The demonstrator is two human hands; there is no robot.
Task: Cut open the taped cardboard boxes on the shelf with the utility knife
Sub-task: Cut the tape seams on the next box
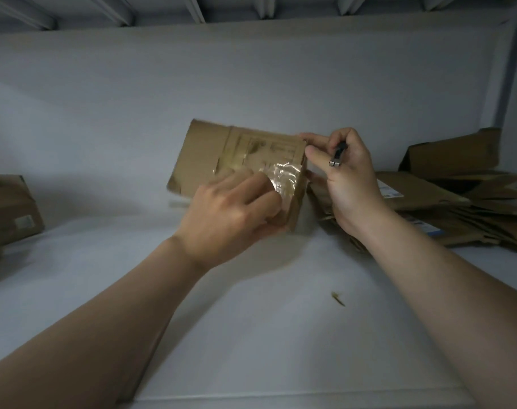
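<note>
Head: left hand (230, 208) grips box (245, 149) beside knife (338, 156).

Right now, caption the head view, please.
Left hand grips taped box over the shelf; right hand steadies it while holding utility knife.

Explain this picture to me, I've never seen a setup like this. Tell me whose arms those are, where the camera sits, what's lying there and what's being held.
There is no machine here. These are a person's two bare arms, filmed by one wide-angle camera worn on the head, looking forward and down. The left hand grips the near end of a small taped box, where clear tape shines. The right hand holds the utility knife in curled fingers, while its thumb and forefinger touch the box's right edge. No blade shows. All this happens over a white shelf. A pile of opened cardboard lies to the right, another box sits at the left edge, and a small scrap lies nearer the front.
</note>
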